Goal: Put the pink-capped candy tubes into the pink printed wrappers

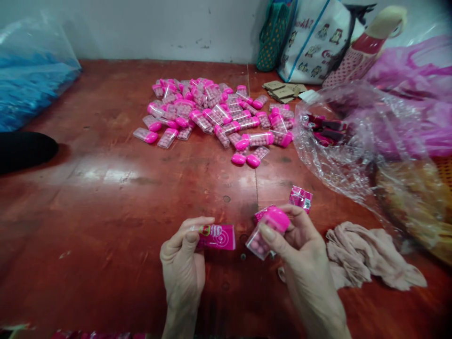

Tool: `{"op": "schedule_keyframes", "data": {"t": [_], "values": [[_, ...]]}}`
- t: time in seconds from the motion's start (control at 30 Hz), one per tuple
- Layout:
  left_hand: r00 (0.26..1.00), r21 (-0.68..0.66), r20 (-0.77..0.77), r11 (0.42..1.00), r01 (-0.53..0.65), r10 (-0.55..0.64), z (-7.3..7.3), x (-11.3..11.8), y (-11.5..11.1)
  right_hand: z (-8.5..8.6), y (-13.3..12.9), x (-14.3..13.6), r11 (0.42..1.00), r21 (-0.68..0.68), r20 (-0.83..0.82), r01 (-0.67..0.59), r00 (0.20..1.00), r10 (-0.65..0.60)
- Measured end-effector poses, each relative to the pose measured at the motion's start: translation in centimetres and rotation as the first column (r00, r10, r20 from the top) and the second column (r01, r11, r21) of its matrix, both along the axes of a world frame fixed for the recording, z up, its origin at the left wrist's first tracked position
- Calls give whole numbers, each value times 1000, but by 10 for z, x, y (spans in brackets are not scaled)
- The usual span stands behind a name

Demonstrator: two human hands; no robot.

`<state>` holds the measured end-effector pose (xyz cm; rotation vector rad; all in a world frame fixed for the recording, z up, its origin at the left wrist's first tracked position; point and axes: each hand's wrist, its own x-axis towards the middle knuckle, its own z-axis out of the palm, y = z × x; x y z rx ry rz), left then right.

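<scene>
Between the thumb and fingers of my left hand [184, 263] is a flat pink printed sleeve [221, 237], its free end pointing right. My right hand [303, 254] grips a clear candy box [259, 242] with a bright pink cap, tilted, pink balls showing inside. A small gap separates the box from the sleeve. Just behind my right hand, more pink printed sleeves [301, 197] lie on the table, partly covered by the hand. Farther back spreads a pile of similar pink-capped candy boxes [215, 110].
On the right are an open clear plastic bag [325, 165] with dark pink pieces inside, a crumpled beige cloth [374, 256] and a yellow basket [443, 174]. Brown cards [282, 90] and a white printed bag [310, 42] stand behind. A bag of blue items [35, 80] sits left, near a black object [28, 150].
</scene>
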<state>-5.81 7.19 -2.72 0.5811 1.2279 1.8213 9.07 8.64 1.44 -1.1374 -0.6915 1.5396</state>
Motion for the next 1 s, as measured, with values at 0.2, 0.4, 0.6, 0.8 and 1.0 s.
{"op": "schedule_keyframes", "data": {"t": [0.2,0.4,0.6,0.8,1.0], "values": [[996,40,-84,999,-32,35,-2,3,-1,-7,2,-25,971,15,-7,241,971,-240],[982,82,-174,995,-57,70,-3,5,-2,-15,1,-39,943,14,50,331,942,-331],[982,80,-180,996,-36,50,-2,5,-1,-13,7,-44,916,-12,18,402,916,-402],[968,54,-250,998,-19,32,-5,6,-4,-16,9,-46,898,-15,2,439,899,-439],[951,64,-304,997,-31,49,-6,7,-4,-21,9,-39,913,-5,-20,408,913,-408]]}}
